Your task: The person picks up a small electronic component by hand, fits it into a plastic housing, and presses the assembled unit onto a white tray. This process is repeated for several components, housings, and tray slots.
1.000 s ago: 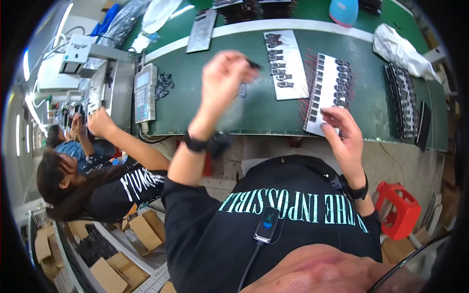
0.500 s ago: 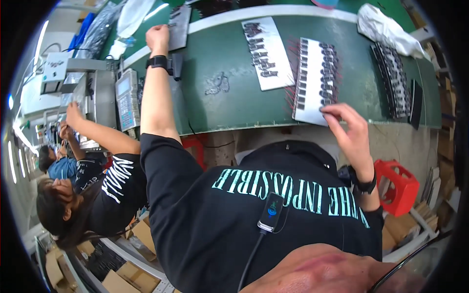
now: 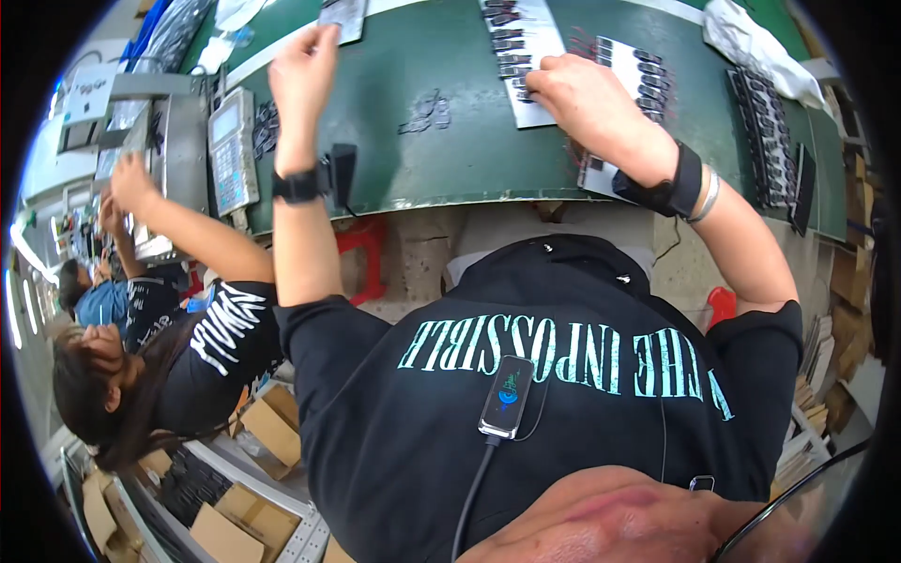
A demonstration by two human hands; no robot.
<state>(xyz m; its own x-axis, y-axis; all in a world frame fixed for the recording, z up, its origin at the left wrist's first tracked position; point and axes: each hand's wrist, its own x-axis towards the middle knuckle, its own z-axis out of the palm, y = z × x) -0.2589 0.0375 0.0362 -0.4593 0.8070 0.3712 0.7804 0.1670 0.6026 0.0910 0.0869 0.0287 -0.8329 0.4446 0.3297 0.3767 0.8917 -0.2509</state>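
Observation:
My left hand (image 3: 305,73) is raised over the far left of the bench beside a grey plate (image 3: 349,21). Its fingers are pinched together, and whatever lies between them is too small to make out. My right hand (image 3: 589,101) reaches over two white boards. Its fingertips close on a small black part (image 3: 526,92) at the near end of a row on the left white board (image 3: 542,39). Partly under my right wrist lies the second white board (image 3: 615,54), lined with black parts and thin red wires.
Loose black pieces (image 3: 430,114) lie mid-bench on the green mat (image 3: 413,169). At the right stand a rack of black parts (image 3: 762,131) and a white cloth (image 3: 755,47). A keypad device (image 3: 232,155) is at the left, near a co-worker (image 3: 188,375). A red stool (image 3: 361,263) stands below.
My right hand has moved left and away from me, from the second board's near end to the left board. My left hand has come slightly nearer, fingers still pinched. The view has shifted.

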